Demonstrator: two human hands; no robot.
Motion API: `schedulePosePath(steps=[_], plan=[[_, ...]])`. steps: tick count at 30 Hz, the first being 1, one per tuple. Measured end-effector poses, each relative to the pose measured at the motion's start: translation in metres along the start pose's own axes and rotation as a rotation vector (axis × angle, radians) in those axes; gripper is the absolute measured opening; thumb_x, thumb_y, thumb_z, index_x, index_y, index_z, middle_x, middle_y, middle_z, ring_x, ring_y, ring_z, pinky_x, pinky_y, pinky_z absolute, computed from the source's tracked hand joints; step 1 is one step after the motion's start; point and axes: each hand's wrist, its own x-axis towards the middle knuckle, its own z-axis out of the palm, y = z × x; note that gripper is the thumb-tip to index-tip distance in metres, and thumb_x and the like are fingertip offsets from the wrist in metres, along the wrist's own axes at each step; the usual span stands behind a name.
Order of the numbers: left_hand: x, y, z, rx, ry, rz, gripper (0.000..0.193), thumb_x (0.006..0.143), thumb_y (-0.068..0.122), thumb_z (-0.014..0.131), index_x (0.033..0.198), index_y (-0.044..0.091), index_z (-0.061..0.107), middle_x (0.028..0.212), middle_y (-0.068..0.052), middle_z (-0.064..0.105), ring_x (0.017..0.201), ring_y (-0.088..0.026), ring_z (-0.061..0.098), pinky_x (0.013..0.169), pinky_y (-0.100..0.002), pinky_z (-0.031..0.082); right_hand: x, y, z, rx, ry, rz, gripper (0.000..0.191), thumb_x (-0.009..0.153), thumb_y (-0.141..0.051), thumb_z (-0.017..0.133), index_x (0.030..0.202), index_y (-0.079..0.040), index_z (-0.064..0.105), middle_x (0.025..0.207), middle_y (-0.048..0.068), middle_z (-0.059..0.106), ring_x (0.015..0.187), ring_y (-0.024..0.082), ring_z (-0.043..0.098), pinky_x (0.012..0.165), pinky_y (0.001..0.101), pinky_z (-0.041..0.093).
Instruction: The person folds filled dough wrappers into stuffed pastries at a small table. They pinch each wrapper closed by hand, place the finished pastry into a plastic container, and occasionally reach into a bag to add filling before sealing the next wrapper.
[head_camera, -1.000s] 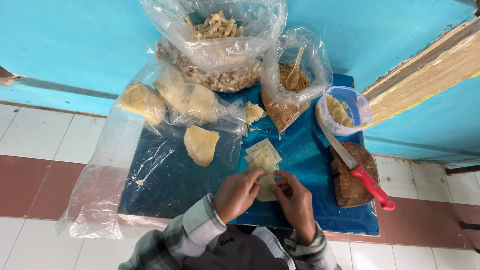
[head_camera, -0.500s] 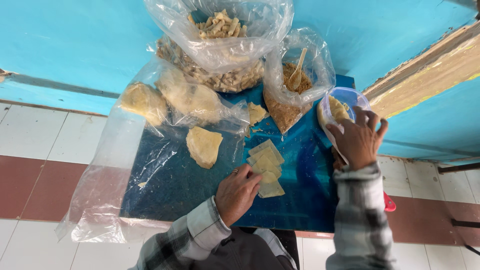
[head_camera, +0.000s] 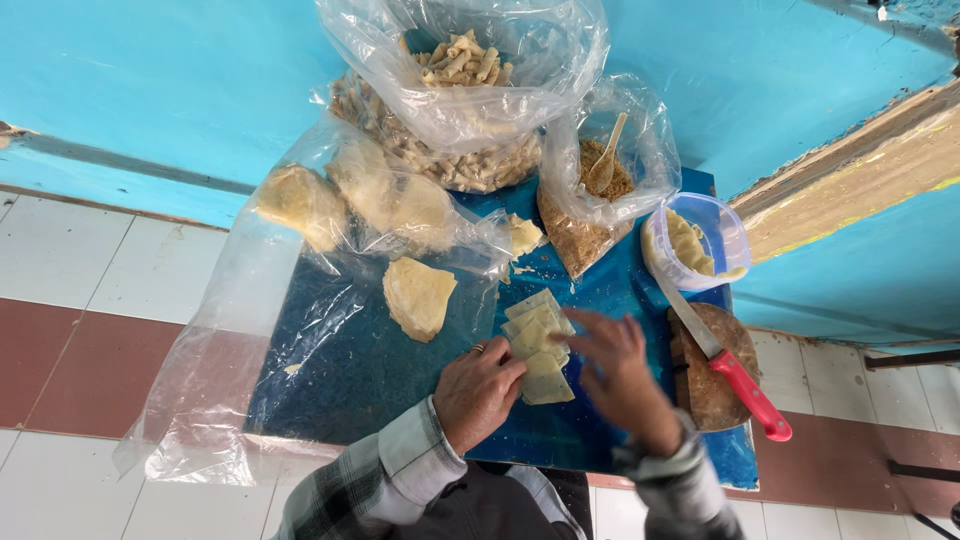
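Between hands: dough squares (head_camera: 537, 345); left hand (head_camera: 478, 392) fingertips pressing them, right hand (head_camera: 622, 372) open, blurred.

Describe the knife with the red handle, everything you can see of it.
The knife has a bright red handle and a long, plain metal blade. It lies flat and diagonal across a round, dark wooden board on the right of the blue table, handle toward the near right, past the board's rim, blade tip pointing at the clear plastic tub. No hand touches it; the right hand is beside it.
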Motion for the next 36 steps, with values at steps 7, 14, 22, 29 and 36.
schedulePosePath(steps=[7,14,22,29,36], plan=[[-0.001,-0.001,0.001,0.008,-0.002,-0.004,0.015,0.083,0.012,0.079,0.092,0.007,0.068,0.091,-0.006,0.059,0.087,-0.025,0.068,0.071,-0.039,0.057,-0.022,-0.042,0.007,-0.427,0.018,-0.019,0.072,0.069,0.002,0.065,0.129,-0.036,0.069,0.148,0.003,0.051,0.136,0.029,0.045,0.115,0.0681,0.019],[0.001,-0.001,0.0,0.016,-0.016,-0.006,0.014,0.083,0.013,0.078,0.092,0.008,0.069,0.092,-0.006,0.06,0.085,-0.024,0.068,0.069,-0.038,0.057,0.004,-0.02,-0.018,-0.27,0.302,0.027,0.042,0.086,-0.005,0.069,0.122,-0.025,0.074,0.141,0.006,0.061,0.126,0.029,0.059,0.116,0.0579,0.034],[0.0,-0.004,0.0,-0.118,-0.018,-0.037,0.008,0.088,0.016,0.077,0.089,0.009,0.072,0.089,-0.007,0.062,0.081,-0.027,0.067,0.068,-0.042,0.056,0.135,0.082,-0.066,-0.23,0.444,0.041,0.016,0.102,-0.016,0.072,0.117,-0.018,0.078,0.109,0.007,0.076,0.101,0.03,0.068,0.085,0.0435,0.049],[-0.001,-0.007,-0.002,-0.139,0.043,-0.045,0.009,0.09,0.014,0.076,0.092,0.008,0.069,0.09,-0.009,0.061,0.081,-0.029,0.066,0.066,-0.043,0.055,0.232,0.138,-0.035,-0.744,0.161,-0.037,0.023,0.085,-0.015,0.071,0.104,-0.024,0.08,0.108,0.009,0.062,0.109,0.027,0.059,0.083,0.0411,0.049],[-0.002,-0.006,0.001,-0.051,0.014,-0.121,0.019,0.084,0.014,0.08,0.095,0.008,0.065,0.091,-0.009,0.06,0.082,-0.028,0.066,0.067,-0.042,0.055,0.216,0.152,-0.037,-0.945,0.063,-0.111,0.009,0.077,-0.021,0.071,0.083,-0.023,0.078,0.112,0.001,0.061,0.112,0.022,0.054,0.09,0.0403,0.041]])
